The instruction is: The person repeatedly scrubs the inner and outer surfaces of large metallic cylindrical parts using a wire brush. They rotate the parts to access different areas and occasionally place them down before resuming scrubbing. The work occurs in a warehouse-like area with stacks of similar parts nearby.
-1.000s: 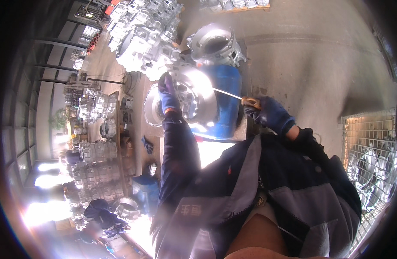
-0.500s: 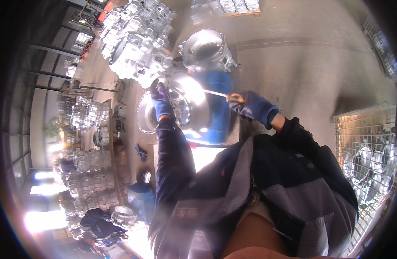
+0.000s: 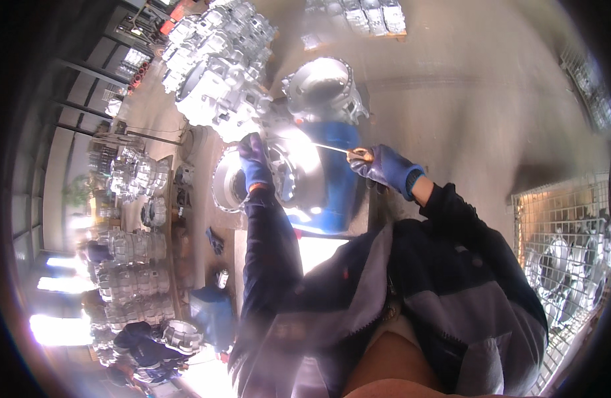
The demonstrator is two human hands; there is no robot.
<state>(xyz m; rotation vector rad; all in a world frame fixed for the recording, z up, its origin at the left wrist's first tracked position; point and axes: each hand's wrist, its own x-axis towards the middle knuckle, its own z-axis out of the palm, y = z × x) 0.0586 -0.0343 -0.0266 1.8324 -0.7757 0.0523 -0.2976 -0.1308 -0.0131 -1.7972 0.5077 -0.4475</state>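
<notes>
A bright ring-shaped metal housing point(image 3: 306, 162) rests against a blue drum point(image 3: 342, 189) in front of me, partly washed out by glare. My left hand point(image 3: 254, 159), in a blue and dark glove, grips the housing's left side with its fingers bent over the edge. My right hand point(image 3: 385, 168), gloved too, is closed around the end of a long thin rod-like tool point(image 3: 330, 147). The tool points left, its far end lost in the glare at the housing. Another round housing point(image 3: 227, 179) lies just left of my left wrist.
A large housing point(image 3: 322, 83) stands beyond the drum, with stacked castings point(image 3: 226, 73) to its left. On the right is a wire cage point(image 3: 561, 199) with metal parts in it. At the lower left, a person in dark clothes point(image 3: 146, 345) is near more castings. A glove point(image 3: 216, 240) lies left of my arm.
The view has shifted slightly, so most things sit a little lower in it. My right hand and the tool have moved slightly and the tool slants more. My left hand keeps its hold.
</notes>
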